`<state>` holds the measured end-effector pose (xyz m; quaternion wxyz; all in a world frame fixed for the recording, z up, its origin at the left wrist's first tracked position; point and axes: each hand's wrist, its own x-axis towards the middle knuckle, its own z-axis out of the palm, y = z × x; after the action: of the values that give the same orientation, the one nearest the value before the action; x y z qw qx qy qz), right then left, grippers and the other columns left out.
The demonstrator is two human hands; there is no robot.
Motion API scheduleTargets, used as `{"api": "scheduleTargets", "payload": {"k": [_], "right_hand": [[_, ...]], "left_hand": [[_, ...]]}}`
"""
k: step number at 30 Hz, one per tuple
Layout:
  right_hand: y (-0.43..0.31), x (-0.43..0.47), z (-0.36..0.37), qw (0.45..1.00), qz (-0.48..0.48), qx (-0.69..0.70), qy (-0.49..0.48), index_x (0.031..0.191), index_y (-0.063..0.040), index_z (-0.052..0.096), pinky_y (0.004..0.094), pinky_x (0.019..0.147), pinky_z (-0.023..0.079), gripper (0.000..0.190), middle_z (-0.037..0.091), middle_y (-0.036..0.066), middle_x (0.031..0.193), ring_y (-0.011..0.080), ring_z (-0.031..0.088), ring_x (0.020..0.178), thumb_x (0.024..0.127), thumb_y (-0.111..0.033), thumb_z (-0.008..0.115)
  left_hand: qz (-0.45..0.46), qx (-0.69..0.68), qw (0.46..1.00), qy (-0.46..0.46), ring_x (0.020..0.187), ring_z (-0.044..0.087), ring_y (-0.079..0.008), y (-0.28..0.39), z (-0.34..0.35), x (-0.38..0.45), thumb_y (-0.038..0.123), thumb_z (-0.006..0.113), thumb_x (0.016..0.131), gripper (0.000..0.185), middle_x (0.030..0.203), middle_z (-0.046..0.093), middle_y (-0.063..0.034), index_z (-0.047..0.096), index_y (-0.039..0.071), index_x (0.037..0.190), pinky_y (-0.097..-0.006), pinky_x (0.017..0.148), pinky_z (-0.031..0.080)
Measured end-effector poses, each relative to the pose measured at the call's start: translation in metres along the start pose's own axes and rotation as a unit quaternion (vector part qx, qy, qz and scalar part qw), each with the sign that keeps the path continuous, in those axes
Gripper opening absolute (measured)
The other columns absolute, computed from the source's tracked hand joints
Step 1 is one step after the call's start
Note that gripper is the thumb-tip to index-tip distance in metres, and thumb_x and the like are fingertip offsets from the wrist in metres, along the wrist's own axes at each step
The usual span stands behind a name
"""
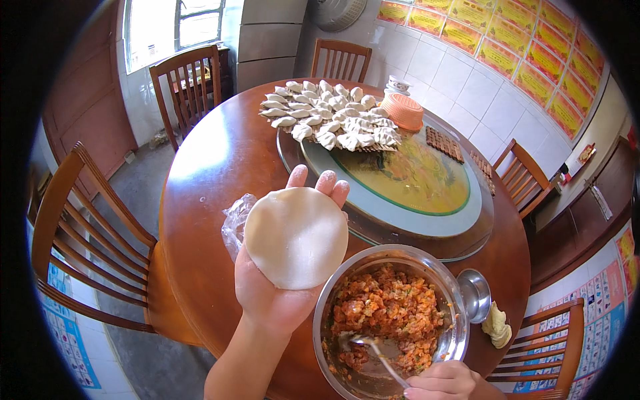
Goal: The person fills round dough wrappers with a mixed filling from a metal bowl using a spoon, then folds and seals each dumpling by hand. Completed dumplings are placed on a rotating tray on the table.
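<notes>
A round, flat dumpling wrapper (297, 239) lies across the palm of my left hand (272, 305), with floury fingertips showing past its far edge. The palm faces up, just left of a steel mixing bowl (327, 300). Orange-flecked minced filling (390, 310) fills much of that bowl, and bare metal shows at its near side. My right hand (442, 382) grips the handle of a metal spoon (382, 357) at the bowl's near rim. The spoon's head rests down inside the bowl, by the filling.
Many shaped dumplings (327, 112) sit in rows on the glass turntable (415, 185) beyond. An orange plastic basket (402, 111) stands beside them. A small metal bowl (474, 295) and a crumpled cloth-like item (496, 327) lie at right; a clear plastic bag (235, 225) is behind my left hand.
</notes>
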<state>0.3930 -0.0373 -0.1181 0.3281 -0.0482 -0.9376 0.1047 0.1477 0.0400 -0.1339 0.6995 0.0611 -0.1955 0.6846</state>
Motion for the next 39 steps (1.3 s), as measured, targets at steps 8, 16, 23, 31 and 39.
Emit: {"api": "scheduleTargets", "payload": {"k": [8,16,23,31,39], "right_hand": [[-0.007,-0.014,-0.009,0.989,0.121,-0.079,0.017,0.085,0.001,0.063,0.0326,0.055,0.049,0.012,0.064,0.012,0.073,0.0267,0.064,0.065,0.075,0.001,0.056],[-0.011,-0.032,-0.004,0.948,0.284,-0.02,0.141,0.086,0.001,0.056,0.0268,0.055,0.045,0.017,0.054,0.01,0.067,0.016,0.052,0.059,0.084,-0.017,0.055],[-0.007,-0.043,-0.002,0.877,0.43,0.103,0.186,0.08,0.001,0.051,0.0226,0.042,0.041,0.028,0.055,0.011,0.062,0.0144,0.053,0.048,0.091,-0.024,0.045],[-0.012,-0.041,0.001,0.676,0.633,0.235,0.295,0.08,-0.001,0.046,0.0229,0.043,0.046,0.015,0.06,0.017,0.063,0.017,0.057,0.049,0.087,-0.014,0.041],[0.006,-0.019,0.007,0.563,0.67,0.367,0.316,0.089,0.002,0.048,0.0264,0.06,0.049,0.015,0.062,0.024,0.081,0.0205,0.059,0.065,0.088,-0.013,0.043]], "left_hand": [[0.003,0.014,1.0,0.003,0.132,0.024,-0.0341,0.0,0.0,0.0,0.024,0.03,0.095,0.048,0.14,0.029,-0.0189,0.022,0.003,0.138,-0.0443,0.107,0.026],[-0.011,0.017,1.0,-0.017,0.132,0.024,-0.0334,0.001,-0.002,0.0,0.024,0.031,0.095,0.049,0.14,0.029,-0.018,0.021,0.005,0.139,-0.0449,0.107,0.026],[-0.008,0.005,1.0,-0.02,0.132,0.025,-0.0338,0.0,-0.001,-0.001,0.025,0.029,0.096,0.049,0.139,0.029,-0.0201,0.02,0.003,0.139,-0.045,0.107,0.026],[-0.009,0.005,1.0,0.0,0.132,0.023,-0.034,0.0,-0.001,-0.001,0.024,0.026,0.096,0.048,0.139,0.03,-0.0204,0.021,0.003,0.139,-0.046,0.106,0.026],[-0.015,-0.001,1.0,0.004,0.132,0.024,-0.0342,-0.002,0.001,-0.001,0.026,0.028,0.096,0.049,0.139,0.03,-0.0204,0.021,0.004,0.139,-0.0447,0.107,0.026]]}}
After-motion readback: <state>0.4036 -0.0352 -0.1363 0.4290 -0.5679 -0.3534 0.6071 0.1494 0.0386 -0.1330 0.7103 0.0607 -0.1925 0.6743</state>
